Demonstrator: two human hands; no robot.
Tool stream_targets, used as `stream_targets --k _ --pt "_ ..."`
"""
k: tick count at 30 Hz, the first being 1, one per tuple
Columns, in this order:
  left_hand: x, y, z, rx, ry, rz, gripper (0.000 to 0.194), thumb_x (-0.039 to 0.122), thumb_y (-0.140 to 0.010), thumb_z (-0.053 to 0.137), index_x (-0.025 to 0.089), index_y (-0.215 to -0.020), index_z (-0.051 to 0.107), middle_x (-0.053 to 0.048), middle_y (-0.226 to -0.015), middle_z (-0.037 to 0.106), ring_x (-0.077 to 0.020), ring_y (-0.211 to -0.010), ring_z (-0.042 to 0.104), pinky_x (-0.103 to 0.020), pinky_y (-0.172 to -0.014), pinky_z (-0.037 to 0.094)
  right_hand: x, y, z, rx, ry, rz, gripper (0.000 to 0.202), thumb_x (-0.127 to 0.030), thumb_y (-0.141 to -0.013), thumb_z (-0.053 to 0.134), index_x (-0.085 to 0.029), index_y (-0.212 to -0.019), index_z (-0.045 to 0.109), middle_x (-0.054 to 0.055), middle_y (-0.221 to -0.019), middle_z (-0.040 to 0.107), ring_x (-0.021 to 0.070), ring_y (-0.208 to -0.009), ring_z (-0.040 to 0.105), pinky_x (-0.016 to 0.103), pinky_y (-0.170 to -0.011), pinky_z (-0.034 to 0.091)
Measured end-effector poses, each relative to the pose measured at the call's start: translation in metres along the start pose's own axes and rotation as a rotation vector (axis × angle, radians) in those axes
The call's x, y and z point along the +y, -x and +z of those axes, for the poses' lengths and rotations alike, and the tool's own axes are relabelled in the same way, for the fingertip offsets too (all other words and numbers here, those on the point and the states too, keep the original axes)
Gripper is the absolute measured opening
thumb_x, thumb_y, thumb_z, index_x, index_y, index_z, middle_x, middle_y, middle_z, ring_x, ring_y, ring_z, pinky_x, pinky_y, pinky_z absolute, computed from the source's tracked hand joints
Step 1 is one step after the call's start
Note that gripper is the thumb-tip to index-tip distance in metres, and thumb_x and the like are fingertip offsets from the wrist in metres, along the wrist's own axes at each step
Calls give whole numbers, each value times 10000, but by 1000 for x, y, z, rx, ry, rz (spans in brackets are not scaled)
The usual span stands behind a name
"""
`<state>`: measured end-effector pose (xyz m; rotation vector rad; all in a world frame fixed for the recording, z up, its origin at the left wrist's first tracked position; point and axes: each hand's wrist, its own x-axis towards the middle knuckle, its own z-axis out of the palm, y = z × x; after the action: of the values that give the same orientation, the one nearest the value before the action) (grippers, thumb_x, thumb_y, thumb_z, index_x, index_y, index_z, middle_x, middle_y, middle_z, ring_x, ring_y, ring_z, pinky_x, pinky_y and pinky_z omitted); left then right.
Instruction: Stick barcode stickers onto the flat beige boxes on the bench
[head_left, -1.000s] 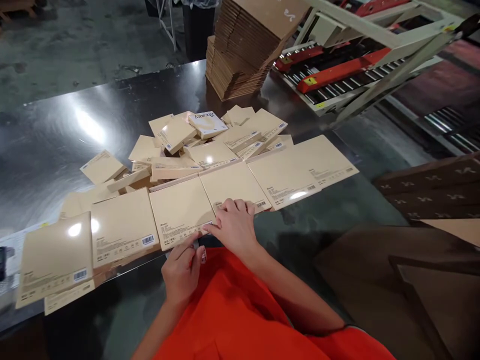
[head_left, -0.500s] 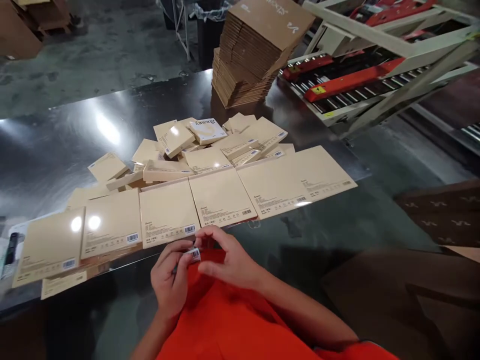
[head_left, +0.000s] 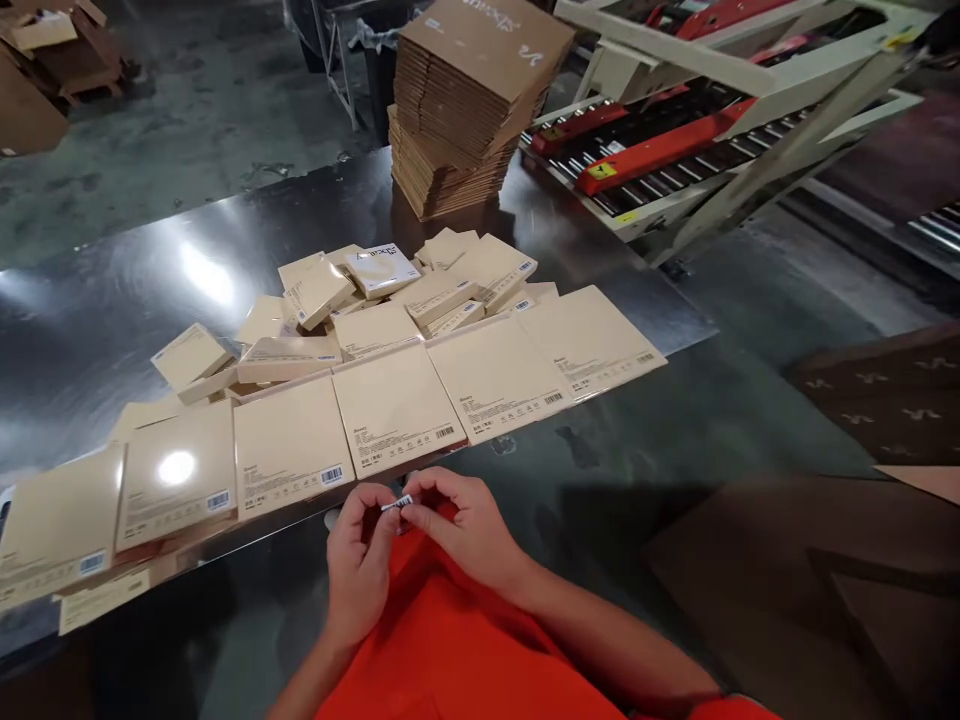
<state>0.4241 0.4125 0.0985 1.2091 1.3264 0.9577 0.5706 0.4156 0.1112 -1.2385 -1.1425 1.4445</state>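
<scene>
A small white label with a black barcode (head_left: 397, 503) is pinched between my two hands, just in front of the table edge. My left hand (head_left: 361, 560) grips its left end with thumb and fingers. On its right end, my right hand (head_left: 469, 525) closes thumb and forefinger. Beyond my hands, flat cream boxes lie in a row along the edge, printed side up; the nearest is a cream box (head_left: 396, 408). Barcode stickers show on several of them. Behind the row is a loose pile of cream boxes (head_left: 375, 330), with a white printed box (head_left: 381, 270) on top.
A stack of folded brown cartons (head_left: 469, 110) stands at the back of the dark metal table (head_left: 300, 215). Behind it is a black bin (head_left: 379, 70). A roller conveyor with red parts (head_left: 660, 150) is at the back right. Brown cardboard (head_left: 810, 590) lies at the lower right.
My right hand has closed from an open pose onto the label, and the hands have come together. The view has shifted, so the boxes and table appear further left.
</scene>
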Motion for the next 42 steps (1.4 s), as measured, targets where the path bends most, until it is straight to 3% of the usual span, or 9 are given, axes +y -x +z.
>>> stream_targets --k 7,16,20,22,24,26,28,33,42 --pt "2 -4 10 -84 22 -136 164 367 -851 572 207 -873 594 -14 -809 598 -130 -730 569 -230 -665 506 5 5 -10 71 86 -31 87 -248 -851 569 -208 -776 586 -18 -722 626 122 -678 602 239 -656 492" --pt "-1 -5 9 -23 -281 180 238 321 -906 490 204 -702 526 13 -675 559 -109 -613 522 -212 -570 432 4 3 -9 111 176 -73 102 -275 -857 568 -203 -789 595 -6 -735 606 124 -674 561 237 -629 457" --pt "-5 -8 11 12 -398 262 310 295 -897 515 204 -603 489 37 -552 503 -92 -494 477 -209 -480 388 2 -3 -22 235 264 -173 112 -268 -842 579 -209 -750 601 40 -874 634 171 -856 597 302 -788 477" --pt "-9 -12 12 1 -438 329 282 267 -890 529 205 -615 532 4 -640 611 -119 -598 590 -219 -545 452 1 -12 -38 346 381 -166 122 -289 -834 582 -210 -746 614 65 -974 640 201 -953 586 342 -839 461" --pt "-13 -15 14 -43 -471 394 254 244 -891 525 207 -643 569 -59 -878 710 -165 -801 673 -251 -667 516 -1 -24 -56 397 543 -99 133 -299 -819 586 -209 -734 634 77 -1032 636 228 -1006 564 370 -838 442" --pt "-18 -18 16 -108 -523 434 268 231 -896 514 208 -636 571 -104 -1123 693 -187 -901 687 -277 -714 535 -4 -34 -68 345 714 -10 134 -288 -801 601 -210 -703 648 67 -1035 642 244 -1028 543 394 -850 401" --pt "-22 -20 17 -144 -596 441 288 226 -901 509 207 -617 553 -118 -1238 646 -178 -852 701 -273 -656 532 -5 -42 -71 282 847 58 135 -270 -784 624 -211 -664 642 41 -994 654 244 -1027 529 414 -881 342" --pt "-23 -19 18 -119 -697 430 296 239 -902 519 204 -609 529 -112 -1281 621 -154 -766 702 -255 -577 496 -3 -47 -61 281 966 128 149 -248 -778 637 -206 -636 623 19 -974 649 241 -1021 501 399 -848 286" --pt "-22 -18 18 -109 -716 446 292 254 -907 507 202 -629 577 -107 -1295 608 -114 -587 653 -244 -505 452 5 -47 -59 320 1115 72 144 -232 -789 603 -210 -648 617 23 -934 635 228 -978 496 368 -808 288"
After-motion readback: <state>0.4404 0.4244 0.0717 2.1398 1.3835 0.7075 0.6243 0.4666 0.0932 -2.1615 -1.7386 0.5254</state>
